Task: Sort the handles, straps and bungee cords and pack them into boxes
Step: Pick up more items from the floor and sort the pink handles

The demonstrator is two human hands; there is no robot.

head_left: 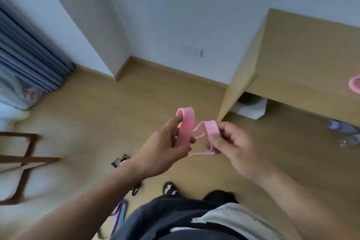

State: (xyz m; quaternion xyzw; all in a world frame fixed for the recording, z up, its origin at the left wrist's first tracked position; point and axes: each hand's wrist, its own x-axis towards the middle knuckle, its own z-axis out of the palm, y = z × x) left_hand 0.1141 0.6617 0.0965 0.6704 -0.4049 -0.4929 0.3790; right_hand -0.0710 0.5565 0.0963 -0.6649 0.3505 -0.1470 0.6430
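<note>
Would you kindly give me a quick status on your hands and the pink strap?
Left hand gripping one loop of pink strap. Right hand pinching the other loop. Loose cords on floor below, no box in view.

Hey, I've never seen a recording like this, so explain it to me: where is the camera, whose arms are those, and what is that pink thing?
There is no machine here. One wide-angle camera sits on a person's head and looks down, so the two arms reaching in from below are that person's own. The left hand and the right hand each hold part of a wide pink band, which is folded into loops between them. Below them is a wooden floor, where some dark cords and a blue-purple strap lie at the lower left. At the right stands a wooden desk with another pink loop at the picture's edge. No box shows in this view.
</note>
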